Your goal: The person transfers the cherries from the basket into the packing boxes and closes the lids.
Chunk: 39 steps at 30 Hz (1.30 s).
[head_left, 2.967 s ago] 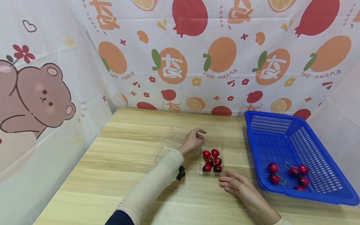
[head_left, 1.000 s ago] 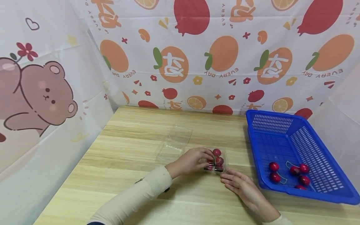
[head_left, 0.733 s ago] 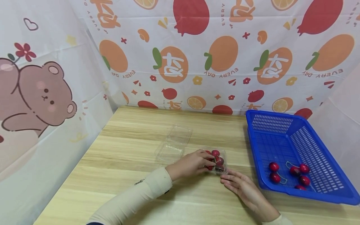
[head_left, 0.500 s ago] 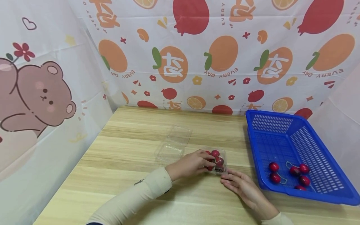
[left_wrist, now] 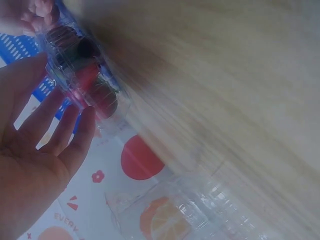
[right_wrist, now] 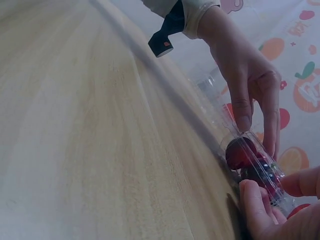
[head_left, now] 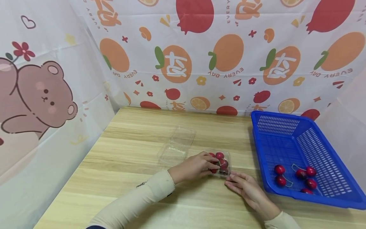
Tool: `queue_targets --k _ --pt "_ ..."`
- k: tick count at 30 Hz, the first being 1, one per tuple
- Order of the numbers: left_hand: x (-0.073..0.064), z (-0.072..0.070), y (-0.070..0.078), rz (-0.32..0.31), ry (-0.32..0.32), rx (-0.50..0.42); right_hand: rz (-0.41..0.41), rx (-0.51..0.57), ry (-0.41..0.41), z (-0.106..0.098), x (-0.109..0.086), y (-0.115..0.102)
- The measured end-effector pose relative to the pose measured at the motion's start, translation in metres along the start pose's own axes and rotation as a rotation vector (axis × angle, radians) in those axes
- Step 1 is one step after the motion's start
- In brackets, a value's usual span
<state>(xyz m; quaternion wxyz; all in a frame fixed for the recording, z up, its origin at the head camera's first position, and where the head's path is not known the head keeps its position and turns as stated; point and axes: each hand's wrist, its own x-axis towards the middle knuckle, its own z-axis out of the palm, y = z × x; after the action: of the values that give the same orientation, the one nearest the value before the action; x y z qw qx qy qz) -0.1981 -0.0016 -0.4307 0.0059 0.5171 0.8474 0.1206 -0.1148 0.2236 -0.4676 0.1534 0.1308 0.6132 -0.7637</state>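
Observation:
A clear plastic clamshell box (head_left: 227, 156) sits on the wooden table, its lid down over several red cherries (head_left: 219, 155). My left hand (head_left: 193, 167) reaches across the lid from the left; in the left wrist view its extended fingers (left_wrist: 85, 130) lie against the box. At the near right corner, my right hand (head_left: 250, 190) pinches the box. The right wrist view shows its thumb (right_wrist: 302, 182) on the lid side and fingertips (right_wrist: 250, 192) below. Part of the fruit is hidden behind the left fingers.
Another clear plastic box (head_left: 174, 152) lies unfolded to the left of the hands. On the right stands a blue basket (head_left: 258, 152) with several loose cherries (head_left: 311, 171). A fruit-print cloth (head_left: 200, 63) hangs behind the table (head_left: 137, 152).
Since the earliest frame, the box's raised lid has come down over the cherries. The left hand has moved nearer, onto the lid, and the right hand has come up to the box's corner.

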Motion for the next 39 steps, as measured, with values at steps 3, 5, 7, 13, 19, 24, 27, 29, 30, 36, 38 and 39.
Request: queue_targets --k 3,5,7,13,19,24,27,29,30,36,38,39 --pt "0.0 0.001 0.0 0.006 0.006 0.003 -0.003 0.024 0.002 -0.001 0.0 0.0" --pt "0.0 0.002 0.0 0.009 0.005 0.005 -0.008 0.046 -0.003 -0.002 0.0 0.0" --pt "0.0 0.002 0.0 0.013 0.004 0.011 -0.015 0.068 -0.008 -0.003 0.0 0.001" --pt "-0.001 0.003 0.002 0.011 0.009 -0.003 -0.025 0.096 0.011 -0.002 0.0 0.002" --pt "-0.003 0.003 0.001 -0.035 0.033 -0.139 -0.027 0.103 0.039 -0.002 0.001 0.003" --pt "-0.01 0.005 0.001 -0.187 0.174 -0.373 -0.02 0.076 0.098 -0.001 0.0 0.005" --pt "-0.016 0.004 0.003 -0.288 0.25 -0.529 -0.031 0.038 0.127 -0.001 -0.004 0.005" --pt "-0.019 0.004 0.005 -0.337 0.264 -0.609 -0.055 -0.022 0.147 0.001 -0.007 0.005" --pt "-0.021 0.004 0.005 -0.358 0.259 -0.627 -0.071 -0.055 0.161 0.002 -0.009 0.005" --pt "-0.027 0.004 0.007 -0.469 0.179 -0.66 -0.284 -0.503 0.207 0.012 -0.018 0.003" --pt "-0.029 0.005 0.008 -0.508 0.142 -0.703 -0.374 -0.66 0.193 0.014 -0.02 0.004" --pt "-0.029 0.005 0.008 -0.526 0.124 -0.731 -0.412 -0.709 0.178 0.015 -0.021 0.005"
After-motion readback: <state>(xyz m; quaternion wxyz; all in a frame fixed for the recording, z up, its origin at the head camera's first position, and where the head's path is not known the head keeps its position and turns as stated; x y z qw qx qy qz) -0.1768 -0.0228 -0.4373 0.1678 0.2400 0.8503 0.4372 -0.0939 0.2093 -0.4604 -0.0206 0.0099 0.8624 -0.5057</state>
